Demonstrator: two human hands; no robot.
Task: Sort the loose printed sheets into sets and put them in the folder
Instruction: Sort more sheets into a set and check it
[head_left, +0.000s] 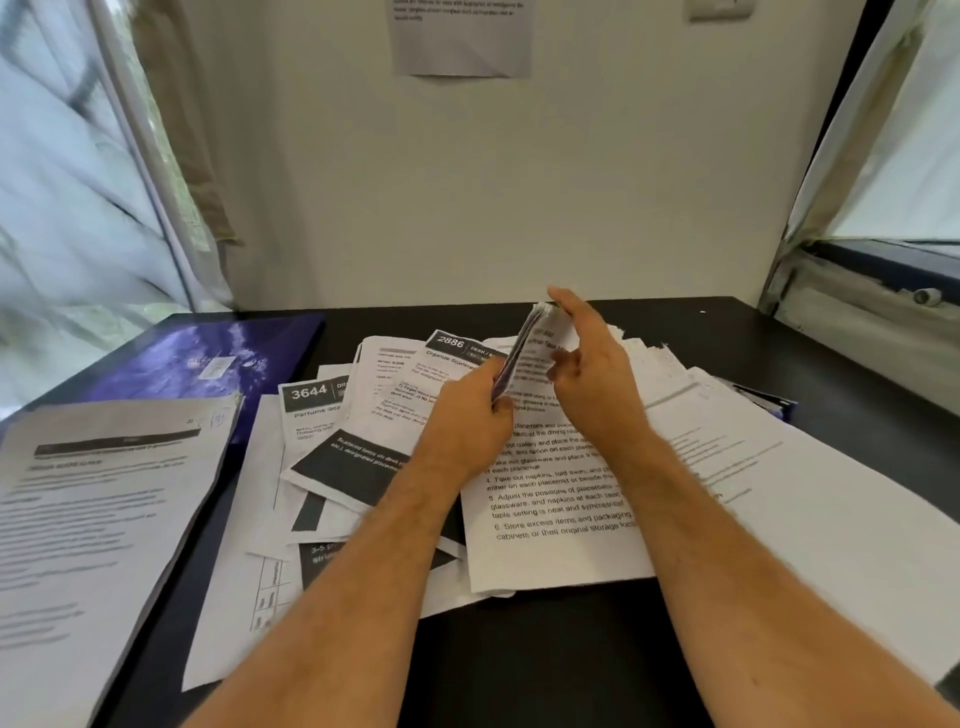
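Both bare forearms reach forward over the black table (545, 649), above a spread of loose white printed sheets (561, 519). Left hand (467, 415) pinches the near lower end of a small sheaf of printed sheets (524, 345) stood on edge, its long axis running away from the person; right hand (592, 374) has fingers (563, 304) lying nearly straight along the sheaf's far top and right face. Glossy blue folder (208, 358) lies well apart to the far left, nearer the left hand, behind a sorted grey-white stack (93, 519).
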